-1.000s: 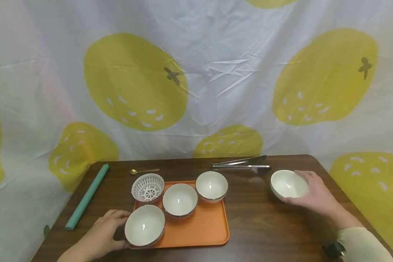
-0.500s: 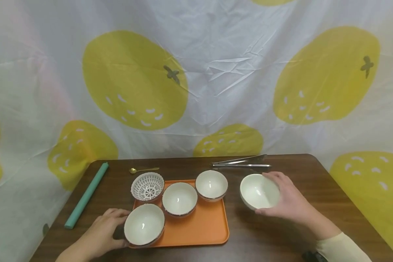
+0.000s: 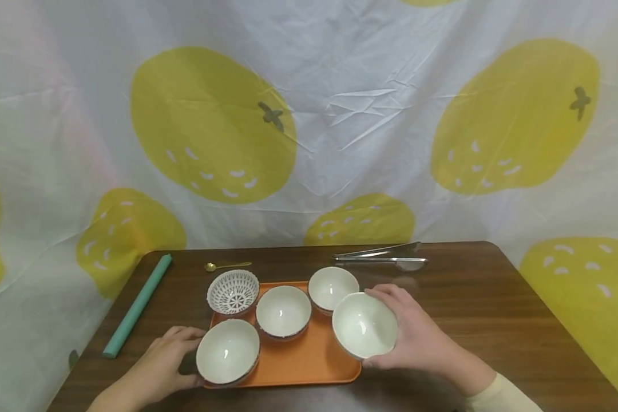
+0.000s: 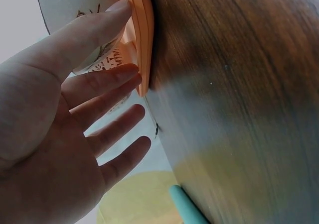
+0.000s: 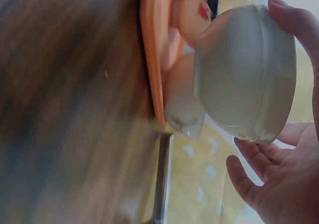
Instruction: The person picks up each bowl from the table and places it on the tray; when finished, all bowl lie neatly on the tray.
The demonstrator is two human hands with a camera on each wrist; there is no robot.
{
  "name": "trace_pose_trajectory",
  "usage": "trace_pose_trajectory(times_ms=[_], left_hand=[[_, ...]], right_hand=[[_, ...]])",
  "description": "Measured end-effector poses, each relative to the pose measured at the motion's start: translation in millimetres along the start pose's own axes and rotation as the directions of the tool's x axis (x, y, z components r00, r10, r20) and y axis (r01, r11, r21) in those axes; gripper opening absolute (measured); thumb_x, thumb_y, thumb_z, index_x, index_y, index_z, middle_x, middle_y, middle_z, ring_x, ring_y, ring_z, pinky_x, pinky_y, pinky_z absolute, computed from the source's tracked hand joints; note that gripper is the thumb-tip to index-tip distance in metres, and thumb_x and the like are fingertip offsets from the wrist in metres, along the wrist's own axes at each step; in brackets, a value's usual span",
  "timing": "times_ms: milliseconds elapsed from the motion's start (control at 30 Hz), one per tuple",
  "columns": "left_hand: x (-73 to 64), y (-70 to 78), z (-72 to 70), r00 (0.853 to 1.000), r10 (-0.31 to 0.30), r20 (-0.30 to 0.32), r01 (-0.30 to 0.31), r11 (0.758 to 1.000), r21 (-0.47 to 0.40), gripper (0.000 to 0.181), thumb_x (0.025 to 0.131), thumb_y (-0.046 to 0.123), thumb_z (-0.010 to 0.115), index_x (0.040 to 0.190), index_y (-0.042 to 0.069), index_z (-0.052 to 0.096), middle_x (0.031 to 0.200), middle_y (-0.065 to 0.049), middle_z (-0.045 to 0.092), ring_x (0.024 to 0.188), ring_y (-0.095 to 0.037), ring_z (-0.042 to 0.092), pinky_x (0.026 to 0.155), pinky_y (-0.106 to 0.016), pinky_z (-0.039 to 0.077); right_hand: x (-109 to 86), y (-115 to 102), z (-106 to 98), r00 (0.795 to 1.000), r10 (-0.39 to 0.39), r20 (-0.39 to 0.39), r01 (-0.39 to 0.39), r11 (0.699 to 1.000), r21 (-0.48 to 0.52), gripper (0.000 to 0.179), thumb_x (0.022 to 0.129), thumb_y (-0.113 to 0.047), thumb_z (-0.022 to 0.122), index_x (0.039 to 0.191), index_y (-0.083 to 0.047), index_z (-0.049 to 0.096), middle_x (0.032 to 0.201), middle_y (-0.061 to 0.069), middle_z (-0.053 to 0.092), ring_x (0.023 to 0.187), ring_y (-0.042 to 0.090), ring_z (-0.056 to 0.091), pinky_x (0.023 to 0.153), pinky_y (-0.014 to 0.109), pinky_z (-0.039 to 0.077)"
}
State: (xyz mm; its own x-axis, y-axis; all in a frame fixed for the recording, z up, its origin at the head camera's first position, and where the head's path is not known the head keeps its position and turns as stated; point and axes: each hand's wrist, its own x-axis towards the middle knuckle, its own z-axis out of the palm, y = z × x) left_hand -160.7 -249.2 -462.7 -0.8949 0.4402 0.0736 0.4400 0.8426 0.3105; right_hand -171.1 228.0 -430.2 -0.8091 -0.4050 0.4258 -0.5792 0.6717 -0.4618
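Observation:
My right hand [image 3: 412, 335] grips a plain white bowl [image 3: 364, 325] by its rim and side, raised over the right edge of an orange tray [image 3: 309, 369]. In the right wrist view this bowl [image 5: 239, 74] is tilted, its outside smooth and unpatterned. On the tray sit a front-left bowl [image 3: 228, 352], a middle bowl [image 3: 283, 312], a back-right bowl [image 3: 332, 286] and a bowl patterned inside [image 3: 233, 293] at the back left. Beside the front-left bowl lies my left hand [image 3: 159, 363], fingers extended; in the left wrist view its thumb and index finger are at the tray's edge.
A green rolled stick-like object [image 3: 138, 309] lies along the table's left side. Behind the tray is a small gold spoon [image 3: 226, 266]. Metal tongs [image 3: 378, 256] rest near the back edge. A fruit-printed cloth [image 3: 340, 131] hangs behind the dark wooden table [image 3: 458, 297].
My right hand has carried the white bowl leftward from the table's right side to the tray's right edge. The left hand and the other bowls have stayed in place.

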Motion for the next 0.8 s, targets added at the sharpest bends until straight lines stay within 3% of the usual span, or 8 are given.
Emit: trace_pose_trajectory(times_ms=[200,467,800], left_hand=[[-0.6,-0.8,0.3,1.0,0.018,-0.013,-0.018,1.0,0.008,0.064,0.063,0.034,0.098,0.119,0.01,0.077,0.125,-0.006,0.07,0.12,-0.038,0.06,0.086,-0.066,0.051],[-1.1,2.7,-1.9,1.0,-0.019,-0.004,0.019,1.0,0.003,0.065,0.063,0.034,0.098,0.119,0.009,0.076,0.126,-0.005,0.07,0.121,-0.037,0.059,0.089,-0.067,0.051],[0.2,3.5,-1.7,0.999,-0.047,0.016,0.047,0.999,0.003,0.066,0.063,0.037,0.098,0.119,0.01,0.077,0.128,-0.004,0.069,0.124,-0.037,0.058,0.091,-0.067,0.05]], right_hand=[[0.6,-12,19,0.999,-0.047,0.021,0.047,0.999,-0.009,0.111,0.048,-0.057,0.099,0.14,-0.008,0.059,0.137,-0.001,0.057,0.12,0.019,0.057,0.094,0.048,0.055],[1.6,-16,40,0.995,-0.084,0.049,0.086,0.996,-0.039,0.115,0.048,-0.064,0.096,0.14,-0.007,0.06,0.136,-0.002,0.057,0.122,0.017,0.056,0.097,0.045,0.054],[1.3,-17,60,0.996,-0.044,0.082,0.044,0.999,0.007,0.114,0.048,-0.068,0.095,0.14,-0.011,0.06,0.136,-0.006,0.056,0.122,0.013,0.055,0.098,0.041,0.054]])
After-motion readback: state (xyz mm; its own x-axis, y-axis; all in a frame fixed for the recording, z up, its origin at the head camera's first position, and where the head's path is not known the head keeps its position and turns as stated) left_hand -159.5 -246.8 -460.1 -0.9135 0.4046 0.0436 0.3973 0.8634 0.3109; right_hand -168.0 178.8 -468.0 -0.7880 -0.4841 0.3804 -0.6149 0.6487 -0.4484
